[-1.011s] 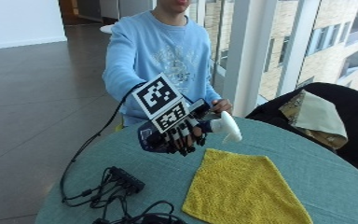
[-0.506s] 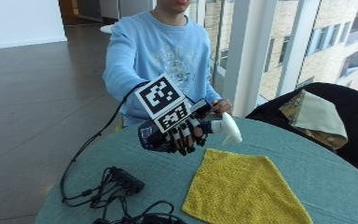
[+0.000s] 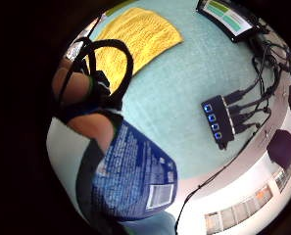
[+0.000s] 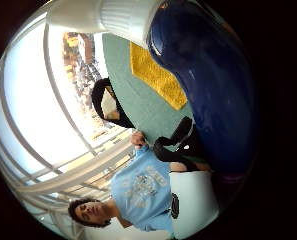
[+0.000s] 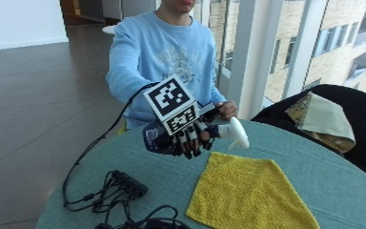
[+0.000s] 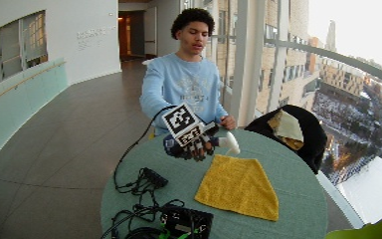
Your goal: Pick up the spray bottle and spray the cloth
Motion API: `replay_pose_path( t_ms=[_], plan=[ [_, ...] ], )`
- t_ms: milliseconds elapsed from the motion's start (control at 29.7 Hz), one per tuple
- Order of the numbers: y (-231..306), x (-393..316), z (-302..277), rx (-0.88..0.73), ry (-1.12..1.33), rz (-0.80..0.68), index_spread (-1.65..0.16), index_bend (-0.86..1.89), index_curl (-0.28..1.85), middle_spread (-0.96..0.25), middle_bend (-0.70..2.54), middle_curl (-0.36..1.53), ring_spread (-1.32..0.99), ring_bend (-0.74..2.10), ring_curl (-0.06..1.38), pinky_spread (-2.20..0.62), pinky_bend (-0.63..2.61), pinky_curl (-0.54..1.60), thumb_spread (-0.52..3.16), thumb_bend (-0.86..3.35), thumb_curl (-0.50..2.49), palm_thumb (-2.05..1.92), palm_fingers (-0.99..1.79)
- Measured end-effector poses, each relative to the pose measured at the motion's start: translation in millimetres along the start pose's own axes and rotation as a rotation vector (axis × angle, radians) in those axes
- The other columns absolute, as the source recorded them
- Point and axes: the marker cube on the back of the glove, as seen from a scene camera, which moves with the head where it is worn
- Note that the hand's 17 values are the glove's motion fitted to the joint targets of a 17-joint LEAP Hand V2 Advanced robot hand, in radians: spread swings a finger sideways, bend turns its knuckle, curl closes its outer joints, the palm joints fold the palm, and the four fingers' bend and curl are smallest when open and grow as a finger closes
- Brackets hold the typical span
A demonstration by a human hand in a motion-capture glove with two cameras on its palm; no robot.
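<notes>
A round table (image 5: 335, 171) with a pale green, finely textured top stands by tall windows; a person in a light blue sweatshirt (image 5: 164, 52) stands at its far edge. The person's right arm reaches forward over the table, and the gloved right hand (image 5: 186, 136) is raised above the surface with its fingers curled down round a spray bottle (image 5: 224, 133), gripping it clear of the table. The bottle lies nearly level: its dark blue, glossy body (image 3: 133, 176), printed with a label, sits inside the hand, while its white plastic nozzle head (image 5: 237, 133) juts out toward the window side. The bare left hand (image 5: 227, 109) rests at the table edge just behind the bottle, apart from the gloved one. A yellow cloth (image 5: 249, 195) of nubbly towelling, roughly rectangular, lies flat on the table, below and in front of the nozzle, untouched by either hand. A small black box (image 5: 129, 183) with trailing cables lies near the table's left side.
</notes>
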Motion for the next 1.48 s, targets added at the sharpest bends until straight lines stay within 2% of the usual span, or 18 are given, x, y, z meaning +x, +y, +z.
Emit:
replay_pose_path(
  t_ms=[202,371,674,978,1247,1483],
  plan=[
    [4.0,-13.6,4.9,0.04,-0.039,-0.039,-0.18,0.07,0.18,-0.06,0.25,0.47,0.04,0.55,0.38,0.18,0.41,0.37,0.82,-0.02,0.72,0.85,0.99],
    [9.2,-36.4,10.0,0.131,-0.15,-0.147,-0.18,0.08,0.19,-0.05,0.24,0.47,0.04,0.54,0.38,0.18,0.42,0.37,0.83,-0.02,0.73,0.84,0.99],
    [16.6,-116.8,37.1,0.322,-0.405,-0.519,-0.19,0.09,0.19,-0.06,0.24,0.47,0.04,0.53,0.38,0.18,0.41,0.37,0.82,-0.02,0.73,0.85,0.97],
    [9.2,-212.2,109.0,0.447,-0.534,-0.852,-0.21,0.09,0.2,-0.08,0.23,0.47,0.03,0.52,0.38,0.19,0.39,0.37,0.83,-0.02,0.73,0.85,0.94],
    [-6.3,-277.2,162.8,0.437,-0.549,-0.943,-0.23,0.09,0.2,-0.09,0.23,0.47,0.01,0.51,0.38,0.18,0.38,0.36,0.83,-0.02,0.72,0.87,0.92],
    [-18.5,-292.7,195.0,0.405,-0.513,-0.94,-0.24,0.09,0.21,-0.09,0.22,0.47,0.0,0.5,0.38,0.18,0.37,0.36,0.83,-0.02,0.72,0.87,0.92]
  ],
)
